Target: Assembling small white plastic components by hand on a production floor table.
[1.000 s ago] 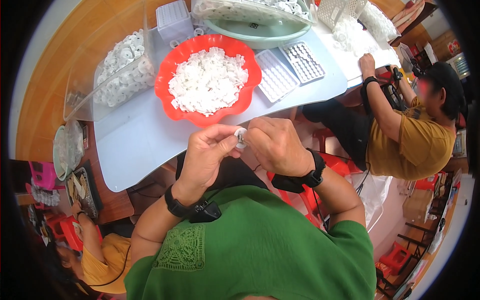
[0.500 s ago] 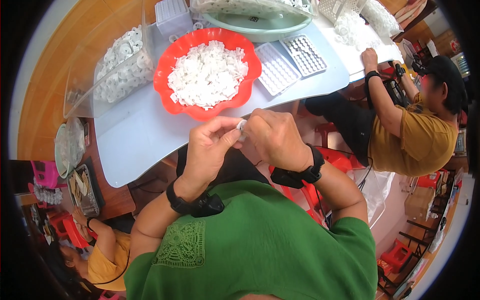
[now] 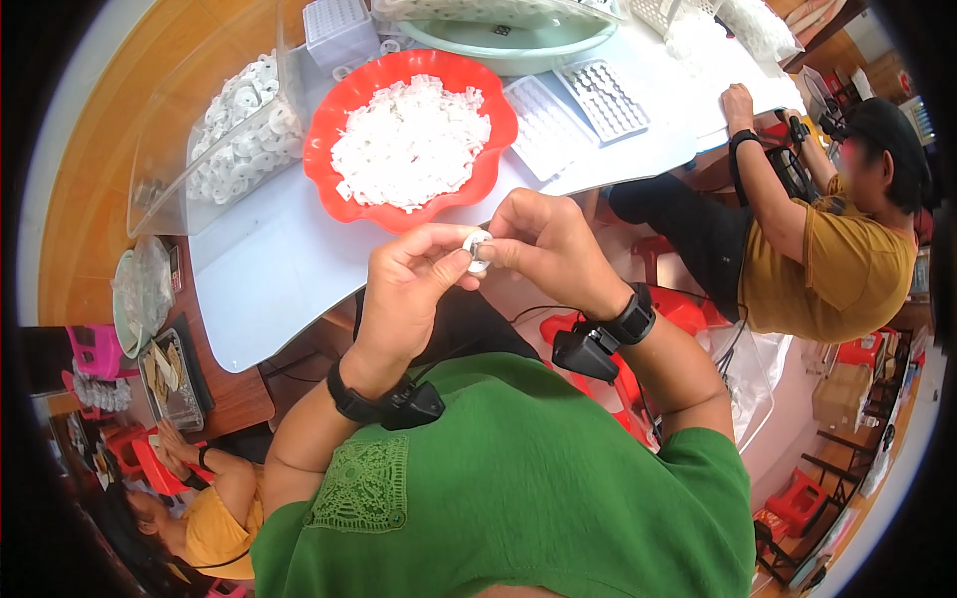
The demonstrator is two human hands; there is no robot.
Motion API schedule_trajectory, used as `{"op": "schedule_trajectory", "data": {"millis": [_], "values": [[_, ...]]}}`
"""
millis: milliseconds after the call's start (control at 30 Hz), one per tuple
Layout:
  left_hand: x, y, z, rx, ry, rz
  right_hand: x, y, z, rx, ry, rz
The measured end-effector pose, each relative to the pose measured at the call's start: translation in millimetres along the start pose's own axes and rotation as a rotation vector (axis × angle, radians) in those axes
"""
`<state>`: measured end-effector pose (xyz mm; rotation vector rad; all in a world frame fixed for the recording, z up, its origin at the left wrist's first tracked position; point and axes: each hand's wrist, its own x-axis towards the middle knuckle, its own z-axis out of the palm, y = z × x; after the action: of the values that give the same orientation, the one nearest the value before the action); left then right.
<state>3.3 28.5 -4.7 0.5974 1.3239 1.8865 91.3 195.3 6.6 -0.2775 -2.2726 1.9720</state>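
While both hands meet just past the near edge of the pale grey counter [image 3: 269, 289], the small white ring-shaped plastic piece [image 3: 478, 249] sits pinched between them: the left hand [image 3: 414, 284] closes thumb and fingertips on its left side, and the right hand [image 3: 543, 244] closes on its right side. Judging by how little finger pressure seems needed, the piece is very light, and it looks stiff rather than soft, a moulded part that keeps its shape. Its smooth white surface probably makes it a bit slippery, and so small a thing would drop easily, so the outer rim, held from two opposite sides as now, looks like the sensible place to grip. It does not look fragile, though any thin tab on it could bend; that I cannot confirm.

Most of the piece is covered by the fingertips, so whether it is one part or two being joined cannot be told. Beyond the hands, the red scalloped plastic bowl [image 3: 329, 130] holds a heap of small white pieces too blurred to tell apart, and the clear plastic bin [image 3: 174, 179] to its left holds white rings. Two white gridded trays [image 3: 578, 110] lie to the right of the bowl, their cells too fine to read. A pale green basin [image 3: 508, 50] is cut off at the top edge. A seated person in a mustard yellow shirt [image 3: 827, 279] works at the right end of the counter, that person's far hand out of view.
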Motion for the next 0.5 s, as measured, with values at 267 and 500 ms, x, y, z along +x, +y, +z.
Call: {"op": "schedule_trajectory", "data": {"millis": [267, 500], "values": [[4, 4, -3, -0.153, -0.037, -0.041, -4, 1, 1, 0.424, -0.027, 0.105], [3, 3, -6, -0.151, -0.047, -0.022, -6, -1, 12, 0.048, 0.106, -0.083]]}}
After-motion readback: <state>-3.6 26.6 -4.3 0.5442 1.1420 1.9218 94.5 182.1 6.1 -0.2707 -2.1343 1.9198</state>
